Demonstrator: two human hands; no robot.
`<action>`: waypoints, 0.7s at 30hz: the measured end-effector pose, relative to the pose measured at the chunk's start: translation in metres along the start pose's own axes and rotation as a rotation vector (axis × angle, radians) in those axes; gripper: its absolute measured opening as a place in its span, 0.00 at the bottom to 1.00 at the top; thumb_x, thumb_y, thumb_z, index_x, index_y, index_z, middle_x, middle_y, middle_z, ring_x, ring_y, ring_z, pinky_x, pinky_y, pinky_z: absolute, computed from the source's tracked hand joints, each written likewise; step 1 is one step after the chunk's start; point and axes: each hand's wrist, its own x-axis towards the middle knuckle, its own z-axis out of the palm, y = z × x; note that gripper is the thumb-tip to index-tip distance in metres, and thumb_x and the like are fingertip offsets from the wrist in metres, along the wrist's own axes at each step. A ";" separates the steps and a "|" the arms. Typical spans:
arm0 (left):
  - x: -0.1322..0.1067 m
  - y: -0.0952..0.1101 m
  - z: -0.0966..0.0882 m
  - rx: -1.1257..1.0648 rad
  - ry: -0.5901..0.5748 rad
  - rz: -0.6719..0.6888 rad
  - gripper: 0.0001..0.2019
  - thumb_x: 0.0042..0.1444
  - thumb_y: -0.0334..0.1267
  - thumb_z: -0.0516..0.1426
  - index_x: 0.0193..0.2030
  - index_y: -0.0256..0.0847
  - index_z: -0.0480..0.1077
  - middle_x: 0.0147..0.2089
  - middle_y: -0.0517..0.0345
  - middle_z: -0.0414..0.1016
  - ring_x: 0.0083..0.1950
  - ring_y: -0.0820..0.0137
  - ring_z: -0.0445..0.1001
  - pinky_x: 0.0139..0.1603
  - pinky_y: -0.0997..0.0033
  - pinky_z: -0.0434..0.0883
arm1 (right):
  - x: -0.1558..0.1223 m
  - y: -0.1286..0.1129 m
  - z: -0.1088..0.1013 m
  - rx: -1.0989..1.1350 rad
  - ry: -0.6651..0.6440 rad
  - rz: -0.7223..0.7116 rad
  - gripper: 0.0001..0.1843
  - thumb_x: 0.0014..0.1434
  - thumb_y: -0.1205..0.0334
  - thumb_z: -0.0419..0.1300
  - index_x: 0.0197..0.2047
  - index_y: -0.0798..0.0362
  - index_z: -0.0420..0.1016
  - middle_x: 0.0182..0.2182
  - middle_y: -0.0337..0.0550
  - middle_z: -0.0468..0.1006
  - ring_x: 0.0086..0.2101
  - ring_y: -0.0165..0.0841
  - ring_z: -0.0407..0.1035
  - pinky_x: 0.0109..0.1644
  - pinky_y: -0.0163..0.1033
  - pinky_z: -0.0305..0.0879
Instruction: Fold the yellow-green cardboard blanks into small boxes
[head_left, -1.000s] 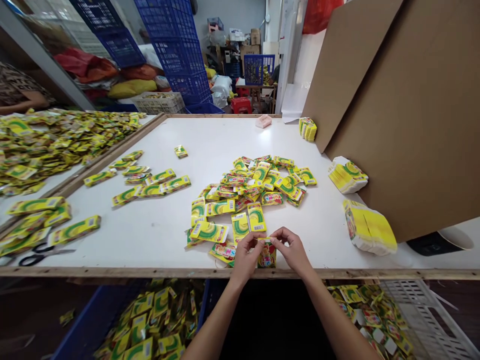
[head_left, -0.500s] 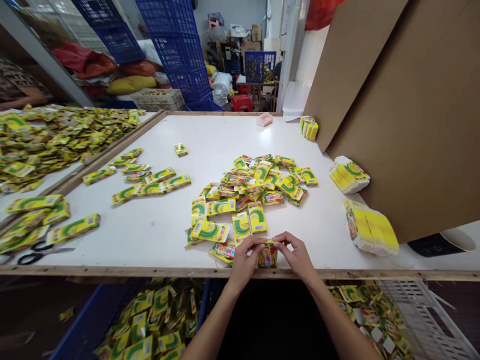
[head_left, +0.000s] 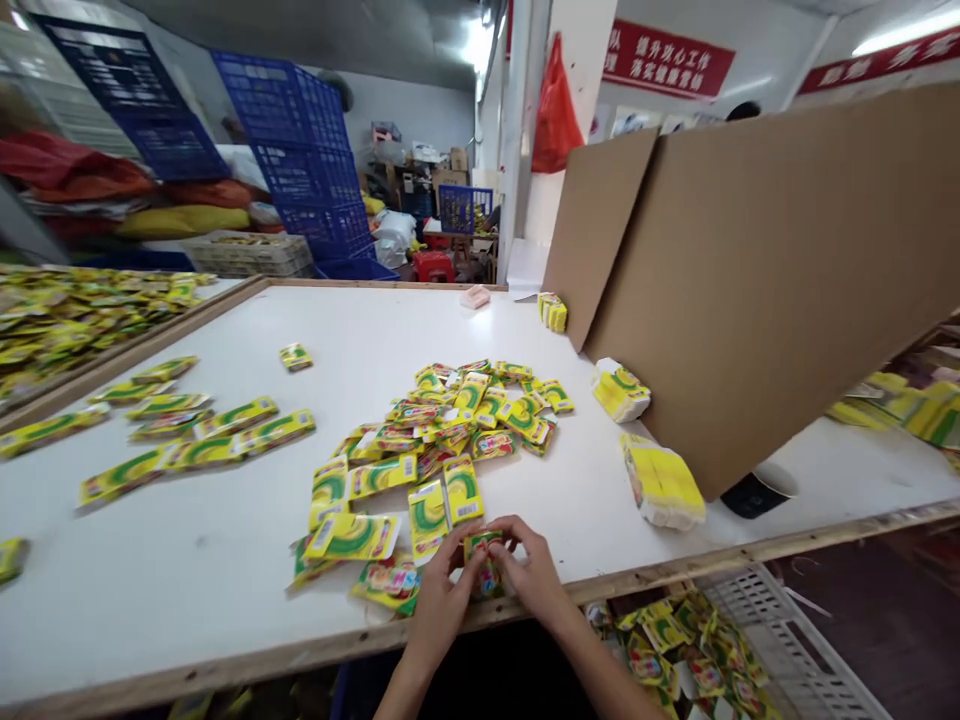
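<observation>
Near the front edge of the white table, a small yellow-green printed box (head_left: 484, 566) is held between both hands. My left hand (head_left: 444, 585) grips its left side, thumb on the printed face. On the right side, the fingers and thumb of my right hand (head_left: 529, 568) close on the same box near its top. Just beyond and to the left lies a heap of similar small boxes (head_left: 471, 392). One box with a barcode (head_left: 463, 490) lies right behind my hands, and another box (head_left: 390, 584) lies beside my left hand.
Stacks of flat yellow cartons (head_left: 664, 482) stand to the right, against a leaning cardboard sheet (head_left: 750, 270). A black cup (head_left: 759, 490) lies by its base. More boxes (head_left: 199, 440) are scattered at left. Below the edge is a white crate (head_left: 795, 640) with boxes.
The view has swung right and up, so the table's contents appear further left and lower. Both hands stay on the small box; my thumbs now press on its front face.
</observation>
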 end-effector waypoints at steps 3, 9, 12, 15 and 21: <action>0.004 -0.001 -0.003 0.024 0.005 0.034 0.16 0.54 0.45 0.60 0.48 0.44 0.75 0.52 0.51 0.76 0.53 0.59 0.73 0.53 0.61 0.71 | 0.002 0.001 0.005 0.020 0.031 -0.002 0.08 0.58 0.61 0.58 0.42 0.49 0.74 0.35 0.39 0.79 0.35 0.33 0.71 0.38 0.37 0.64; 0.005 0.000 -0.002 0.044 0.057 0.091 0.13 0.53 0.46 0.59 0.41 0.42 0.77 0.43 0.52 0.78 0.46 0.60 0.76 0.48 0.63 0.73 | 0.002 0.004 0.010 0.083 0.081 0.021 0.06 0.58 0.60 0.59 0.37 0.52 0.75 0.32 0.39 0.79 0.32 0.32 0.70 0.37 0.35 0.63; 0.004 -0.001 -0.002 0.061 0.065 0.067 0.14 0.54 0.46 0.59 0.44 0.42 0.76 0.47 0.52 0.78 0.49 0.59 0.75 0.51 0.62 0.72 | 0.002 0.005 0.013 0.083 0.087 0.019 0.06 0.58 0.62 0.58 0.39 0.52 0.74 0.34 0.40 0.78 0.34 0.31 0.70 0.37 0.35 0.62; 0.003 -0.001 -0.002 0.037 0.047 0.024 0.18 0.54 0.46 0.59 0.50 0.43 0.72 0.52 0.52 0.77 0.52 0.59 0.75 0.54 0.60 0.71 | 0.002 0.007 0.014 0.085 0.114 0.040 0.09 0.58 0.63 0.57 0.44 0.51 0.70 0.33 0.38 0.77 0.32 0.30 0.68 0.36 0.34 0.62; 0.005 0.000 -0.004 0.060 0.013 -0.008 0.21 0.52 0.49 0.59 0.51 0.43 0.71 0.54 0.52 0.76 0.53 0.58 0.75 0.53 0.61 0.73 | 0.005 0.008 0.015 0.095 0.144 0.072 0.10 0.57 0.64 0.57 0.44 0.51 0.70 0.30 0.37 0.75 0.29 0.29 0.65 0.35 0.34 0.63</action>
